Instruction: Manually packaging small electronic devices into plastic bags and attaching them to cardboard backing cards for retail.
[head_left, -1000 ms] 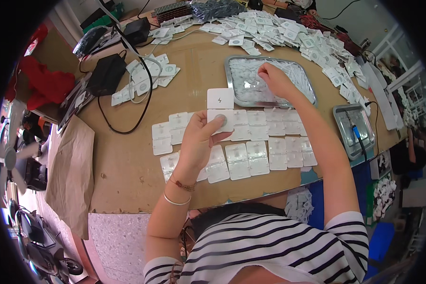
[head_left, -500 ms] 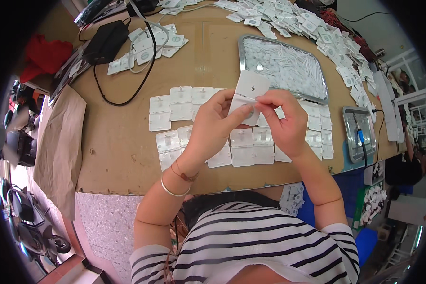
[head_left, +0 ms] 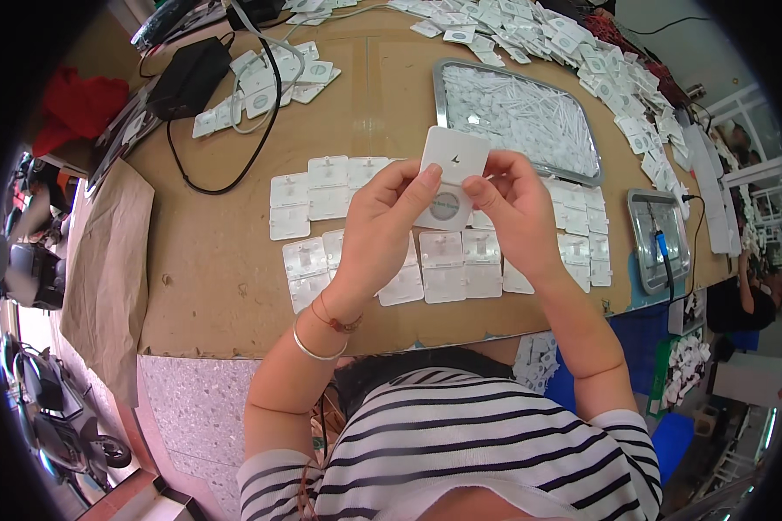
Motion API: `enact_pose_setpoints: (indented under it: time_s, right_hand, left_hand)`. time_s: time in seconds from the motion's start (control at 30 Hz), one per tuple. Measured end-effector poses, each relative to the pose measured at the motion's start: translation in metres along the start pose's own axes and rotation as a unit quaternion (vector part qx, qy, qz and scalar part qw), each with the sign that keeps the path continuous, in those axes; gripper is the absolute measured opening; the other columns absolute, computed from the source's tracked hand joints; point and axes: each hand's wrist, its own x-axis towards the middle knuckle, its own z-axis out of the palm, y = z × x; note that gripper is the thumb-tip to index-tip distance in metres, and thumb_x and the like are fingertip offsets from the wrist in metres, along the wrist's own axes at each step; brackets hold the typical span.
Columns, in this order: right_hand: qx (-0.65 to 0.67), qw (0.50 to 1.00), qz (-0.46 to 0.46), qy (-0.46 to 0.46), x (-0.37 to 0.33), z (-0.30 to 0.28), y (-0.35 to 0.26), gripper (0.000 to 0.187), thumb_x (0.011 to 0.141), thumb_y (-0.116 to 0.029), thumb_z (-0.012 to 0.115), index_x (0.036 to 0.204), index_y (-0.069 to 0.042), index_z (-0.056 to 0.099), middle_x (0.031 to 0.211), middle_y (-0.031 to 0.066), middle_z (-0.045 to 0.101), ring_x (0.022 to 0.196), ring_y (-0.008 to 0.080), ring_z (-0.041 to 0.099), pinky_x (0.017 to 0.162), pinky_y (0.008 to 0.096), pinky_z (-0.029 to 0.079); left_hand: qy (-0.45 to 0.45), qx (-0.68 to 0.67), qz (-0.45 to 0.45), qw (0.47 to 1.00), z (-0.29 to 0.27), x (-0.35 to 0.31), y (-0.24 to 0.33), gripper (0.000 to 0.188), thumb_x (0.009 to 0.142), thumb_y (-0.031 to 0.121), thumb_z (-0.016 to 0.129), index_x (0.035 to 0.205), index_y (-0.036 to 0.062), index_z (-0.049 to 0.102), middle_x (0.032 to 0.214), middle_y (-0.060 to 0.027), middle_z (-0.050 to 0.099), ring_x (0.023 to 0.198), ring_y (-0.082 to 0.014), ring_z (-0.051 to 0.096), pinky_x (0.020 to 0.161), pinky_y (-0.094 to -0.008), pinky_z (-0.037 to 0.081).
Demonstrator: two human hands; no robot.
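Both hands hold a white two-panel plastic case (head_left: 454, 154) above the table, unfolded along its middle line. Its upper panel carries a small dark mark and its lower one a round grey-green print. My left hand (head_left: 384, 217) grips the left edge, thumb lying near the fold. At the right edge my right hand (head_left: 526, 213) is closed on the case, its thumb pressing by the fold and its other fingers partly hidden behind. Beneath them, two rows of similar opened white cases (head_left: 444, 260) lie on the table, partly covered by my hands and forearms.
Beyond my hands sits a metal tray (head_left: 440, 97) of small whitish plastic sticks. White cases (head_left: 573, 43) are heaped along the far right. A smaller tray (head_left: 632, 239) holds a blue-handled tool (head_left: 663, 246). A black power adapter (head_left: 188, 76) with a cable lies far left.
My left thumb has moved up from the lower panel, uncovering the round print. My right hand has gone from a fingertip pinch to gripping the right edge. The case now faces up more squarely.
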Motion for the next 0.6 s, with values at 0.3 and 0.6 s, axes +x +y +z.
enact_pose_setpoints:
  time_s: [0.3, 0.6]
  right_hand:
    - [-0.076, 0.994, 0.023, -0.069, -0.0079, -0.0030, -0.0002, 0.029, 0.093, -0.028, 0.054, 0.088, 0.000, 0.059, 0.070, 0.0017, 0.056, 0.064, 0.0073, 0.051, 0.058, 0.0219, 0.043]
    - [-0.168, 0.981, -0.090, -0.033, -0.0097, -0.0043, -0.0021, 0.029, 0.090, -0.026, 0.059, 0.082, 0.001, 0.060, 0.065, 0.0058, 0.057, 0.056, 0.0106, 0.050, 0.052, 0.0258, 0.041]
  left_hand:
    - [-0.012, 0.079, 0.019, 0.997, -0.0039, -0.0003, 0.0026, 0.025, 0.088, 0.020, 0.062, 0.098, -0.0034, 0.063, 0.087, -0.0053, 0.065, 0.078, -0.0080, 0.057, 0.071, -0.0218, 0.046]
    - [-0.015, 0.094, 0.031, 0.995, -0.0012, -0.0048, 0.0028, 0.021, 0.087, 0.013, 0.063, 0.097, -0.0047, 0.062, 0.087, -0.0062, 0.064, 0.079, -0.0089, 0.058, 0.070, -0.0222, 0.046]
